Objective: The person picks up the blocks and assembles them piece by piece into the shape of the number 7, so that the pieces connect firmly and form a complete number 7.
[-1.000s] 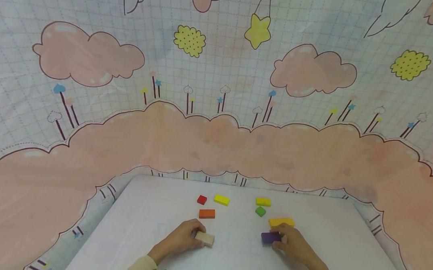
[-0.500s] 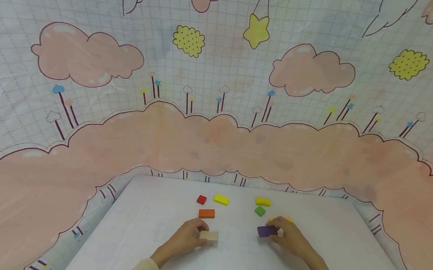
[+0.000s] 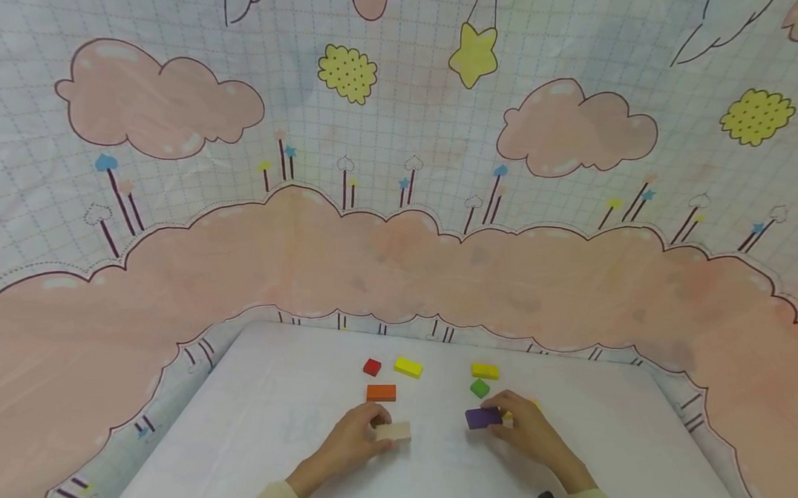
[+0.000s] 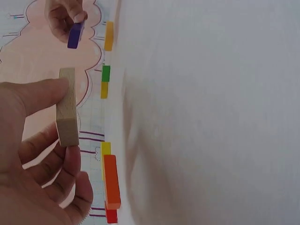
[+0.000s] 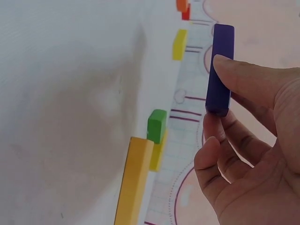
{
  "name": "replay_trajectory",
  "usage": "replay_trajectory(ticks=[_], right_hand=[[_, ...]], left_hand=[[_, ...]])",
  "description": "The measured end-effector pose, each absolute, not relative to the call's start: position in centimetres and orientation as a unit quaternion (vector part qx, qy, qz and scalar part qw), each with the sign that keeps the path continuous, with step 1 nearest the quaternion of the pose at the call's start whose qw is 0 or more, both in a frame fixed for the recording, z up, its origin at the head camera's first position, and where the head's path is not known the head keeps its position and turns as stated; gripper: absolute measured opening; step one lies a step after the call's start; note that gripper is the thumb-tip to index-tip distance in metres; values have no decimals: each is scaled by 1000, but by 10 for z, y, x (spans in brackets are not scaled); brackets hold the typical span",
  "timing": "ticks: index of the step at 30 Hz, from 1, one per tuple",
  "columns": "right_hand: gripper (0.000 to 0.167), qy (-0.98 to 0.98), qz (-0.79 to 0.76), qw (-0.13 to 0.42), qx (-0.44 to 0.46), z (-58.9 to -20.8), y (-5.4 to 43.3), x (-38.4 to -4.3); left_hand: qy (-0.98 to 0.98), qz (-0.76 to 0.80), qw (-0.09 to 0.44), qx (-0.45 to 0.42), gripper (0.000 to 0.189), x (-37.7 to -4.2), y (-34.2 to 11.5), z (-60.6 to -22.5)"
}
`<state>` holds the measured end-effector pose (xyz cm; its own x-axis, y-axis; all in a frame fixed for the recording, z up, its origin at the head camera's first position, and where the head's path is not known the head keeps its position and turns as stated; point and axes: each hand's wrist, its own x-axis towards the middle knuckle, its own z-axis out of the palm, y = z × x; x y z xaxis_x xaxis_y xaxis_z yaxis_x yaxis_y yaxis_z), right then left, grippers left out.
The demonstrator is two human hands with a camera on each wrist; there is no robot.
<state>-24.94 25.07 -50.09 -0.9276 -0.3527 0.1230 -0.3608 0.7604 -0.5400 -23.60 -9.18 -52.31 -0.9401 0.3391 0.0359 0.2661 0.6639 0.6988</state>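
Observation:
My left hand [image 3: 349, 441] pinches a plain wooden block [image 3: 394, 431] between thumb and fingers, raised above the white table. Across from it, a purple block [image 3: 482, 418] is pinched in my right hand [image 3: 530, 431], also held up off the surface. The two blocks are apart, with a gap between them. In the left wrist view the wooden block [image 4: 67, 108] shows its grain and one end, the thumb on its side. The right wrist view shows the thumb across the purple block [image 5: 220, 70]. Behind the right hand, an orange-yellow block [image 3: 535, 405] is partly hidden.
On the white table [image 3: 286, 378] behind the hands lie an orange block [image 3: 381, 393], a red block [image 3: 371, 367], a yellow block [image 3: 409, 367], another yellow block [image 3: 485, 371] and a green block [image 3: 480, 388]. A patterned cloth [image 3: 398, 271] hangs behind the table.
Both hands have come up and closer together. The wooden block has moved right; the purple block has moved left and away from me. The blocks lying on the table have stayed put.

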Motion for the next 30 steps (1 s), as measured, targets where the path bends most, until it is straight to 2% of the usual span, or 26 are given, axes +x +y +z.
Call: replay_trajectory(ticks=[10,20,30], right_hand=[[31,-934,297,7,196,-500,244,-251],[32,-938,301,-17,170,-501,233,-256],[30,-923,326,-28,203,-506,227,-261]], left_hand=[[913,380,-3,151,32,-227,-79,-523],[906,403,2,125,31,-225,-68,-530],[902,413,11,125,31,-222,-58,-535]])
